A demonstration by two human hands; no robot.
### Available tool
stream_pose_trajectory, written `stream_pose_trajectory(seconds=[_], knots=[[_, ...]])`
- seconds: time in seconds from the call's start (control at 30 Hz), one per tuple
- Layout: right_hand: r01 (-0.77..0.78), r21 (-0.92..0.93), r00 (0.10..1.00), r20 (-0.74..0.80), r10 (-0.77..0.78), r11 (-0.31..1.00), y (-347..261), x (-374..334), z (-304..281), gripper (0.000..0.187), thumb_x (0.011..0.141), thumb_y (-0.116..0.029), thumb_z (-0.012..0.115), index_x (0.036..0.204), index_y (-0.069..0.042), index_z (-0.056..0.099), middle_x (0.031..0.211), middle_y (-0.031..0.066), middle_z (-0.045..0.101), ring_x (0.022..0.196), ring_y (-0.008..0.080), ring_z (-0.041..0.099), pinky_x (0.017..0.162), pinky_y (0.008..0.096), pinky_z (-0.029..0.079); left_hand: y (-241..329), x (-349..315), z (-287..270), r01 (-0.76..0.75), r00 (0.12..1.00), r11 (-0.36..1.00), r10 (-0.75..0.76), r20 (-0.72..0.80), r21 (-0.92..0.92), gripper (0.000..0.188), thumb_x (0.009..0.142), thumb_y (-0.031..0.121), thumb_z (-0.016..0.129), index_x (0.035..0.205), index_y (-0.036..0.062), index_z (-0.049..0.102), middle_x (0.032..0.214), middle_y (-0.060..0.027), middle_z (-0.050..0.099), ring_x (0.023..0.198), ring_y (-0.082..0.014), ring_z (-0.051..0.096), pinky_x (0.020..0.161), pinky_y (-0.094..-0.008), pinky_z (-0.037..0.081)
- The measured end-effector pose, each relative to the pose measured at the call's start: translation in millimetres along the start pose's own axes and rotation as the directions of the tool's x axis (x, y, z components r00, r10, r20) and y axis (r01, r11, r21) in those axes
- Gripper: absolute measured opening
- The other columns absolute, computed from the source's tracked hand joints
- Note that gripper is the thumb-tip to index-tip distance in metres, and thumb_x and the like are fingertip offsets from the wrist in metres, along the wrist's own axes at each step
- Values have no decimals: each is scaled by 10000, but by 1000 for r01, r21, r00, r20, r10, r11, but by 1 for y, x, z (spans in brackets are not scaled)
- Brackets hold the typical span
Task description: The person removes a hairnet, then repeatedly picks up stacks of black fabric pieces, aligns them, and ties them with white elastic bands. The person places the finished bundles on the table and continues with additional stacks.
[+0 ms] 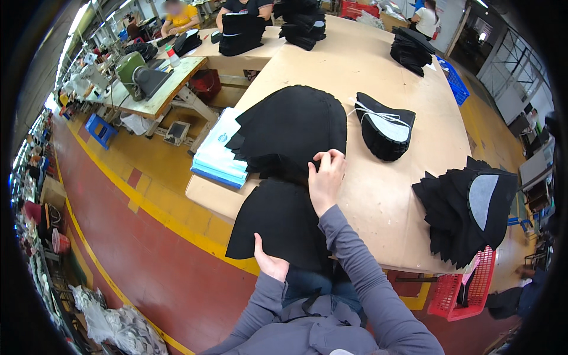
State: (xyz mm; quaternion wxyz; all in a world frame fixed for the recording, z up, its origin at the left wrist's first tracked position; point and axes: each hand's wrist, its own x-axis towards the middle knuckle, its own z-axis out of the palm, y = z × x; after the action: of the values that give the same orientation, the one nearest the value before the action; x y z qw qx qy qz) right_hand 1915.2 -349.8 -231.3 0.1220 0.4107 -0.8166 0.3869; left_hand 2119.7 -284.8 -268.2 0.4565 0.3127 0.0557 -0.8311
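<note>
A stack of black cut fabric pieces [296, 121] with rounded tops lies on the paper-covered table in front of me. One black fabric piece [275, 219] hangs from the stack over the near table edge, toward my lap. My left hand [273, 264] grips its lower edge, thumb on top and the other fingers hidden underneath. At the stack's near right corner, my right hand [326, 180] has its fingers curled and pinched on the black fabric; the exact layer they hold is hidden.
Light blue packages [222, 148] lie left of the stack. A tied black bundle [384, 127] and a fanned black pile [467, 207] sit to the right, above a red basket [467, 290]. Farther off are more black stacks [242, 35], a green sewing machine [136, 77] and several people.
</note>
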Motion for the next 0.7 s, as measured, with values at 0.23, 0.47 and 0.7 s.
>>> stream_pose_trajectory(seconds=[0.23, 0.47, 0.7], knots=[[-313, 59, 947, 99, 306, 948, -2, 23, -3, 826, 653, -291, 885, 1296, 1, 457, 1293, 165, 463, 1212, 358, 440, 1015, 451, 384, -3, -4, 1, -40, 998, 999, 41, -38, 27, 525, 918, 453, 623, 1287, 83, 572, 1325, -97, 569, 1234, -304, 514, 1075, -473, 378], [78, -9, 997, -24, -78, 997, -4, 18, 3, 675, 626, -162, 888, 1177, -70, 509, 1280, 155, 470, 1212, 336, 438, 1003, 443, 383, -2, 0, -3, -11, 1000, 1000, 11, 11, 1, 515, 921, 433, 625, 1290, 78, 570, 1332, -100, 567, 1238, -304, 513, 1082, -471, 374], [-246, 58, 960, 151, 235, 967, -18, 36, -6, 1026, 642, -106, 866, 1475, -32, 272, 1296, 180, 464, 1194, 352, 476, 1003, 455, 368, -1, 3, -10, -74, 997, 997, 74, -17, -17, 494, 932, 402, 620, 1290, 65, 569, 1333, -96, 570, 1239, -300, 515, 1087, -453, 376]])
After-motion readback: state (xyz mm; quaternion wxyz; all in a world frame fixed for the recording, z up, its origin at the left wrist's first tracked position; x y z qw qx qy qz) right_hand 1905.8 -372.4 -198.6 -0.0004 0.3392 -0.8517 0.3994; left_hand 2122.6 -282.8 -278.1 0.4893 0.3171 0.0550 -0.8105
